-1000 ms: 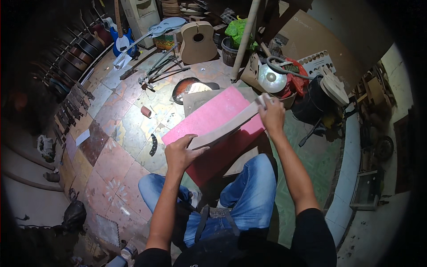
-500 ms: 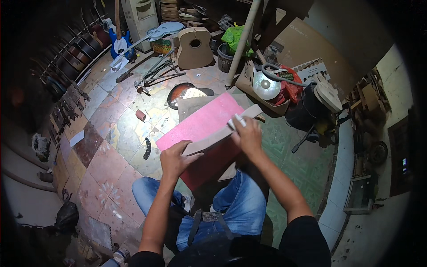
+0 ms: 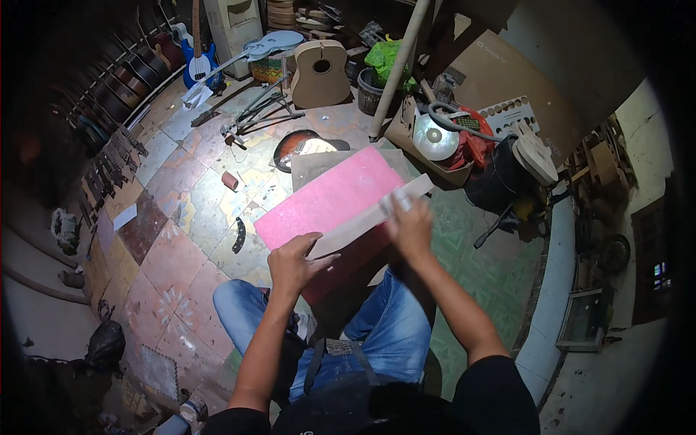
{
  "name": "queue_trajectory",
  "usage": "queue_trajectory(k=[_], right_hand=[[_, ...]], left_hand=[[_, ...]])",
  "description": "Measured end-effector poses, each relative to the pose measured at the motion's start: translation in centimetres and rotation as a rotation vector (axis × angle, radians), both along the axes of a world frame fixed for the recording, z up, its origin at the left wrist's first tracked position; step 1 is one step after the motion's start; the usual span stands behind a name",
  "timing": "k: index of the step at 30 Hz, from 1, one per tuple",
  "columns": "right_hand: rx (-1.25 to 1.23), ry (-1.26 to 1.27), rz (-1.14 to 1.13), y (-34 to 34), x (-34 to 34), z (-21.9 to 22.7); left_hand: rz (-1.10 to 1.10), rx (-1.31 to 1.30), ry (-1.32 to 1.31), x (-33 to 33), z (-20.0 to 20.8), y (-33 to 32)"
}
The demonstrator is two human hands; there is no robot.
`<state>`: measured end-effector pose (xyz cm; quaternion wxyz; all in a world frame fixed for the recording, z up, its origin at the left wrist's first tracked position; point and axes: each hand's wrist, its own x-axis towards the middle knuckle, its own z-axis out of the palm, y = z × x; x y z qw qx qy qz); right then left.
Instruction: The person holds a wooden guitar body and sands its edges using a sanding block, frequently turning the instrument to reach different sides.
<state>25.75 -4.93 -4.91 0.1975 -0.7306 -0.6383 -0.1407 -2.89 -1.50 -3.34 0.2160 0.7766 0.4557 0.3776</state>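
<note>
A long pale wooden piece lies slantwise along the near edge of a bright pink flat-topped block in front of me. My left hand is closed on its near left end, thumb on the side toward me and fingers over the far side. Toward the other end, my right hand, smeared by motion, holds a small whitish thing against the wood. Its kind is hidden by the fingers and the blur. A darker red side of the block shows below the wooden piece.
Past the block lies a sunburst guitar body. An unfinished acoustic guitar body stands farther back. A carton of odds and ends is at the right. A red-brown roll and a dark curved strip lie on the tiles.
My right hand has slid slightly right and toward me along the wood, now blurred. My left hand and the wooden piece have shifted a little to the right.
</note>
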Motion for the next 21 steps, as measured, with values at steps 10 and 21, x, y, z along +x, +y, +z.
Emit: queue_trajectory(k=[10,21], right_hand=[[0.131,0.136,0.068,-0.3,-3.5,-0.1],[0.038,0.571,0.166,-2.0,-8.0,0.9]], left_hand=[[0.012,-0.013,0.026,-0.4,0.4,0.6],[0.040,0.006,0.093,0.2,-0.2,-0.2]])
